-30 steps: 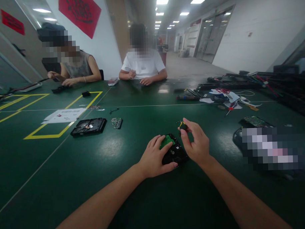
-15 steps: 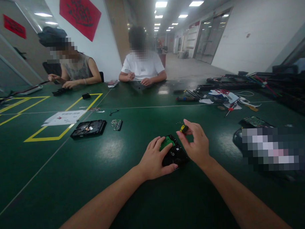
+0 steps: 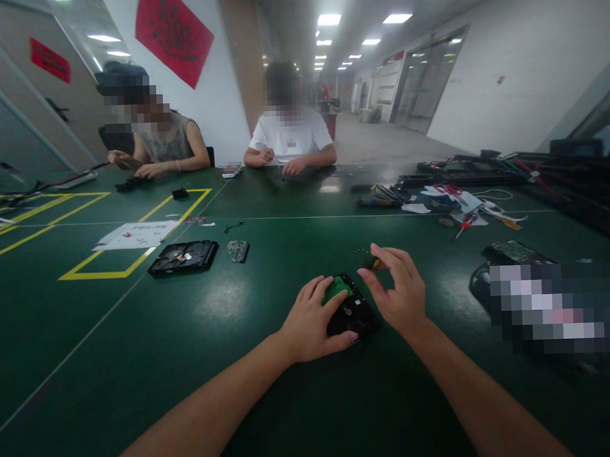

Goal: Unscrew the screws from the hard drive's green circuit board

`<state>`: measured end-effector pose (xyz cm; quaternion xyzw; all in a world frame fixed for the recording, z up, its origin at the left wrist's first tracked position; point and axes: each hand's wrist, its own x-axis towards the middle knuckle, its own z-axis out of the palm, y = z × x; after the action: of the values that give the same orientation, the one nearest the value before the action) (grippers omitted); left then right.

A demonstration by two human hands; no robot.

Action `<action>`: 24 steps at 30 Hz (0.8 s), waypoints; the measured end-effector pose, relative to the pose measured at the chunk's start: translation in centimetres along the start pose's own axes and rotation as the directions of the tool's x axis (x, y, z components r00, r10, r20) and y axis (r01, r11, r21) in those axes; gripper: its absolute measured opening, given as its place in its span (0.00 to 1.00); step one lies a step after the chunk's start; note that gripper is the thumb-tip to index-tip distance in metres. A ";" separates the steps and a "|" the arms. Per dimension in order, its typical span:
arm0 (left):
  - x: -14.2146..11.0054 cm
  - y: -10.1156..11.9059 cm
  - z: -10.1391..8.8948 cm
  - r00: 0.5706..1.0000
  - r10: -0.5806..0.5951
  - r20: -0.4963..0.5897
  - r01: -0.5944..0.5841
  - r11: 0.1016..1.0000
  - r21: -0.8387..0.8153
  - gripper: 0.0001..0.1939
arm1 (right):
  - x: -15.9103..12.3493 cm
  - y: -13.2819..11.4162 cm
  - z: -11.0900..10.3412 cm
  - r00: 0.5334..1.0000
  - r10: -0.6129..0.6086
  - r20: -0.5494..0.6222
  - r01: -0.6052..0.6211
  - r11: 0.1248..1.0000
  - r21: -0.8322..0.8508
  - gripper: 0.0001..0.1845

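A black hard drive (image 3: 357,315) with a green circuit board (image 3: 343,285) lies on the table in front of me. My left hand (image 3: 313,318) is spread across it, fingers on the board and thumb along the near edge, gripping it. Just right of the drive, my right hand (image 3: 394,285) pinches a short yellow-and-black screwdriver (image 3: 370,261) between thumb and fingers. The screwdriver's tip cannot be made out. Several tiny screws (image 3: 362,250) lie on the table just beyond it.
An opened drive casing (image 3: 183,258), a small circuit board (image 3: 238,251) and a paper sheet (image 3: 135,235) lie to the left. Toward the right are a red screwdriver (image 3: 466,225), cables and a dark bag (image 3: 488,302). Two people sit across the green table (image 3: 215,391).
The whole view has shifted slightly. My right hand has turned the small screwdriver a little, so less of its yellow shows. My left hand stays on the hard drive.
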<state>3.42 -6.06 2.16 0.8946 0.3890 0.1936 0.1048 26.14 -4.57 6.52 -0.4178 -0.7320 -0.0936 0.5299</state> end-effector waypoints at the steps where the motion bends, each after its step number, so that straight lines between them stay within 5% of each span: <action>1: 0.0 0.0 0.0 1.000 -0.001 -0.002 0.001 1.000 -0.002 0.46 | 0.0 0.0 0.0 1.000 0.006 0.010 -0.006 1.000 0.011 0.24; 24: 0.0 -0.3 0.3 1.000 0.008 0.013 -0.008 1.000 0.006 0.46 | 0.6 -0.5 -0.5 0.999 0.005 -0.046 -0.004 1.000 0.023 0.17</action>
<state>3.32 -5.89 1.81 0.8977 0.3852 0.1870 0.1040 26.05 -4.83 7.37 -0.4109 -0.7197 -0.0937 0.5517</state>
